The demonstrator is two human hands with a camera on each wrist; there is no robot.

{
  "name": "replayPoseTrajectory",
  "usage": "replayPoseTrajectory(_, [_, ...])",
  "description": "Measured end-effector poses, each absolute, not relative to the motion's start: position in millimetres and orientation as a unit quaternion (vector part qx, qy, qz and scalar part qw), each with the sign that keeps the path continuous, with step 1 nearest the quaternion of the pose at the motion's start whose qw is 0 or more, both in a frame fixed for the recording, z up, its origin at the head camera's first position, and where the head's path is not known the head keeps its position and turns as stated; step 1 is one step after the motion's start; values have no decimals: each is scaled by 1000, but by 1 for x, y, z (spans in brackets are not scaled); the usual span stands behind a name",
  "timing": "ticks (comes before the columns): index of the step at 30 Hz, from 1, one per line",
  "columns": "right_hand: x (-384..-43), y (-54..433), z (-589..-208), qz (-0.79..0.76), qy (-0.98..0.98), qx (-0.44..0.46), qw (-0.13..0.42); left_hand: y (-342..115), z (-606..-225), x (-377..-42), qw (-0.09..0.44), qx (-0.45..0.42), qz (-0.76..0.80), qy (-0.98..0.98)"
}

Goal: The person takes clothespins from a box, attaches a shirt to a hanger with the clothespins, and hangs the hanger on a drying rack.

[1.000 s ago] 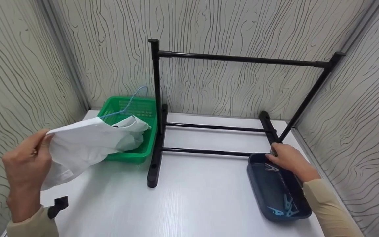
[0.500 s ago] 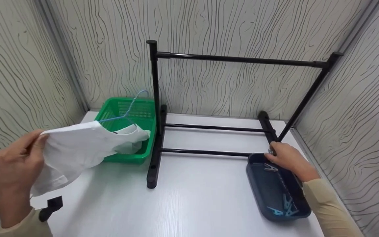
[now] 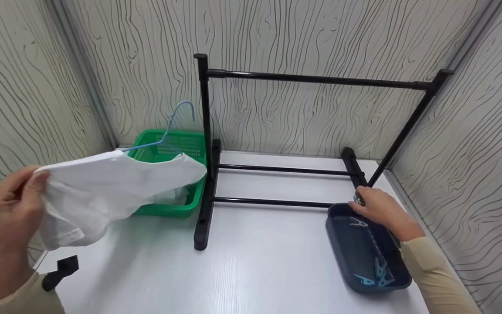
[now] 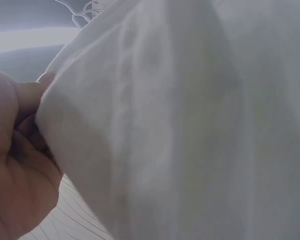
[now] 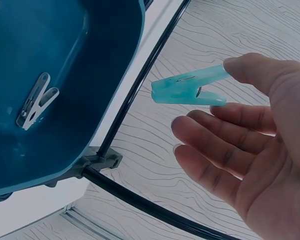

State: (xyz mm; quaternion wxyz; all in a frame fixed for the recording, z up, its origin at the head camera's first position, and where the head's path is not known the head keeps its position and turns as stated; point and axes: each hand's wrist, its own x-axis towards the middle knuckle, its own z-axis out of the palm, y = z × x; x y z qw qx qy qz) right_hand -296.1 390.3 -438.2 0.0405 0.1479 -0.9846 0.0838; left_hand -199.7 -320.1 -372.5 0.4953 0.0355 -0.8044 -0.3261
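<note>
My left hand (image 3: pixel 9 213) pinches the edge of a white top (image 3: pixel 103 181), which stretches rightward over the green basket (image 3: pixel 148 136). A light blue hanger (image 3: pixel 151 144) sits in the top, its hook standing up from the neckline. In the left wrist view, the white cloth (image 4: pixel 164 125) fills most of the picture beside my fingers. My right hand (image 3: pixel 384 211) is at the far end of a dark blue basin (image 3: pixel 342 253). Seen from the right wrist, my thumb and a finger pinch the handles of a turquoise clothespin (image 5: pixel 184 91), its tip pointing away from my palm.
A black clothes rack (image 3: pixel 320 79) stands on the white table (image 3: pixel 268 261), between basket and basin. A white clothespin (image 5: pixel 36 102) and several blue clothespins (image 3: pixel 379 277) lie in the basin. Patterned walls (image 3: pixel 286 35) enclose the table at back and sides.
My left hand has moved left, drawing the top with it. The top's right end and the hanger hook dipped slightly, then rose higher over the basket. My right hand has hardly moved.
</note>
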Motion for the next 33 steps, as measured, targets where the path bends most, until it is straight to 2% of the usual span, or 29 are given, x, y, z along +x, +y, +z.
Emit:
replayPoseTrajectory(9, [-293, 386, -429, 94, -982, 152, 56, -320, -370, -201, 503, 19, -357, -787])
replayPoseTrajectory(17, [-290, 380, -417, 119, -975, 169, 82, -316, -366, -201, 493, 38, -387, -778])
replayPoseTrajectory(24, [-289, 376, -407, 142, -962, 192, 129, -302, -353, -197, 494, 56, -430, -753])
replayPoseTrajectory(33, [-280, 371, -388, 158, -948, 200, 191, -286, -338, -196, 520, -29, -524, -674])
